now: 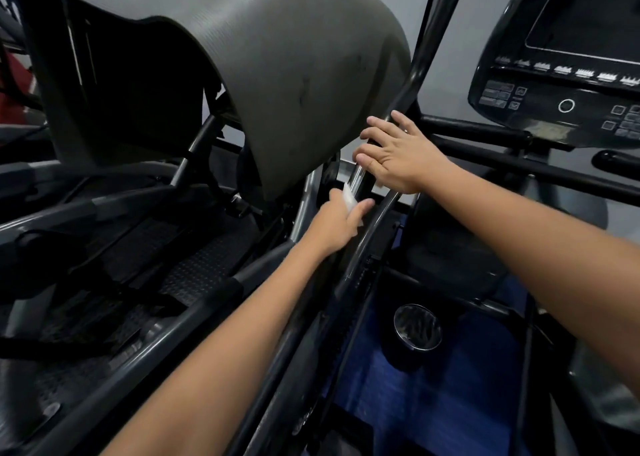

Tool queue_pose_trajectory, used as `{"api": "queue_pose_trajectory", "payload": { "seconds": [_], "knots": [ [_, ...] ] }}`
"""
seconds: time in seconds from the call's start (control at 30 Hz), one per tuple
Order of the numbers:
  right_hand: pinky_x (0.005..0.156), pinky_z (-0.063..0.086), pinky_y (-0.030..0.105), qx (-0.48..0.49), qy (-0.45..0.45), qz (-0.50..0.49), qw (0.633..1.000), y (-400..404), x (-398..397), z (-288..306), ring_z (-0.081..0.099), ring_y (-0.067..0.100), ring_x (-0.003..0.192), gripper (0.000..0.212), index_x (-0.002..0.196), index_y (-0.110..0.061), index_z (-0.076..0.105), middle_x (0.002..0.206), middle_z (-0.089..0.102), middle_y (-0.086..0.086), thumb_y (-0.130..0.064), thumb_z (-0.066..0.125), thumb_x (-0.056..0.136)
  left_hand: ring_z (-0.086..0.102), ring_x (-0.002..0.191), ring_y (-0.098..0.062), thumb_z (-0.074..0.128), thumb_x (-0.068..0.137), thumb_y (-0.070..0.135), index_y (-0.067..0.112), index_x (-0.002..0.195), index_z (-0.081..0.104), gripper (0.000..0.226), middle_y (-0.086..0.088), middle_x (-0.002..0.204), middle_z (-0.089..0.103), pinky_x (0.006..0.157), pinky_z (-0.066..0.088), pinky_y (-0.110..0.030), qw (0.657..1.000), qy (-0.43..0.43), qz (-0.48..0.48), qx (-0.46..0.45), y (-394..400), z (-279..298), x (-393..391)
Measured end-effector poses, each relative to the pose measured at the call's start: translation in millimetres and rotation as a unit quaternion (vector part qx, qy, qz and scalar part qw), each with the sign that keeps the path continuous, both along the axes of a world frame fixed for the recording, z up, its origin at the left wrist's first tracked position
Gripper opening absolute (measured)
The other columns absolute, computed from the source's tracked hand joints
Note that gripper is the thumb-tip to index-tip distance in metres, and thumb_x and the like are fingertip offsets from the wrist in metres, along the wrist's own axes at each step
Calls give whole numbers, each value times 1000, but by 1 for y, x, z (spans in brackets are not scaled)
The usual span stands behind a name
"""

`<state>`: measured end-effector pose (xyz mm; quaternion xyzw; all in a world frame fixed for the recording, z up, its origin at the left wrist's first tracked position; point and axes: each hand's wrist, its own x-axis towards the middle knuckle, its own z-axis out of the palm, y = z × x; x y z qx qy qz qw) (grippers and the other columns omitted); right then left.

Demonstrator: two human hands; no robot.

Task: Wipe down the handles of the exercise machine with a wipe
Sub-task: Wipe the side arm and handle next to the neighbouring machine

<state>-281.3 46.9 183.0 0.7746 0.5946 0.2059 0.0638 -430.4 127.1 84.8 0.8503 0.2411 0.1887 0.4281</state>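
left hand pinching a white wipe against the dark handle bar, right hand just above it, fingers spread flat over the bar, grey mat draped beside the bar

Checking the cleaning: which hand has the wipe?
The left hand, lower on the bar, pinches the white wipe; the right hand rests open above it.

White wipe, black glossy handle bar, ribbed grey mat, blue floor, black diamond-textured pedals

Two bare forearms, no sleeves, left hand, right hand
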Motion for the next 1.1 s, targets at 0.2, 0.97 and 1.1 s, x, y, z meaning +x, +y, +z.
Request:
{"api": "queue_pose_trajectory", "payload": {
  "seconds": [0.2,0.97,1.1],
  "knots": [
    [123,-6,39,8,27,-7,1000,3,1,-4,5,14,153,58,131,-33,55,150,40,-6,-51,9,102,70,87,-13,54,88,66,19,104,54,50,1,93,72,84,57,-39,994,-19,1,-111,3,-48,-28],
    [118,6,37,-41,68,46,996,16,32,24,22,12,147,45,129,-39,60,145,46,-11,-50,23,105,53,94,0,38,103,47,18,116,46,32,13,105,50,78,39,-19,991,-36,-31,-124,4,-18,-23],
    [117,15,39,-55,78,47,994,27,42,34,32,17,143,46,122,-36,65,139,51,-8,-48,24,106,55,103,-13,34,103,51,10,120,53,48,3,111,57,77,37,-25,996,-42,-10,-81,10,22,17]
  ]
}}
